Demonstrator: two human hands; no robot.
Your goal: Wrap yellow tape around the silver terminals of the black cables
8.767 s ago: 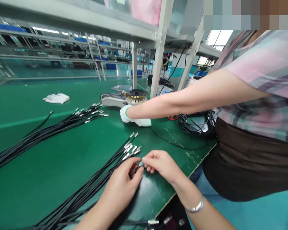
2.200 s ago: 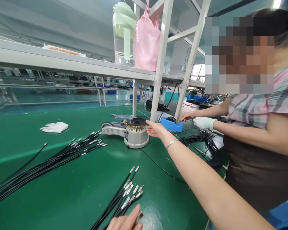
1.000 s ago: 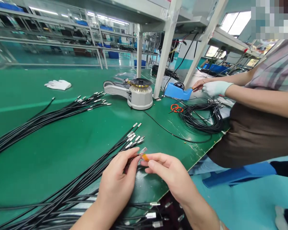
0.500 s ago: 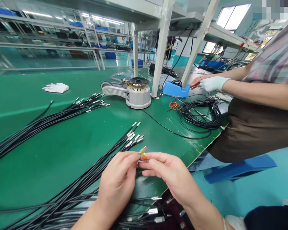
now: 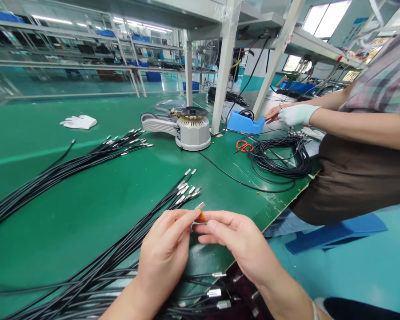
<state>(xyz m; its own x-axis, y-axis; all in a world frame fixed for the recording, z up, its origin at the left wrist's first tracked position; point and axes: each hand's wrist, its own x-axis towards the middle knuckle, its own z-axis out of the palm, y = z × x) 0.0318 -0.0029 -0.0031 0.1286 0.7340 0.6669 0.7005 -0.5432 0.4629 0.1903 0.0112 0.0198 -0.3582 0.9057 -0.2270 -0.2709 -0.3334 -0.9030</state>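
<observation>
My left hand [image 5: 165, 249] is closed in a pinch on a small metal cable connector [image 5: 201, 206], whose silver tip sticks up past the fingertips. A piece of orange tape [image 5: 202, 216] wraps at or hangs from the connector's base, with my left thumb pressed on it. My right hand [image 5: 245, 242] meets the left from the other side, thumb against its fingers, index fingertip at the tape. The cable behind the connector is hidden by my fingers. Just beyond, a bundle of black cables [image 5: 133, 232] lies with silver connectors toward the table's middle.
Another cable bundle [image 5: 70, 166] and a white glove [image 5: 78, 122] lie left. A round tape dispenser [image 5: 193, 133] stands at centre back. Right are orange-handled scissors [image 5: 244, 146], coiled cable [image 5: 280, 160], a blue tape holder [image 5: 243, 124] and a co-worker's gloved hand [image 5: 295, 115].
My left thumb has moved up over the orange tape, covering the lower part of the connector. The tape now sits more upright. My right hand has hardly moved.
</observation>
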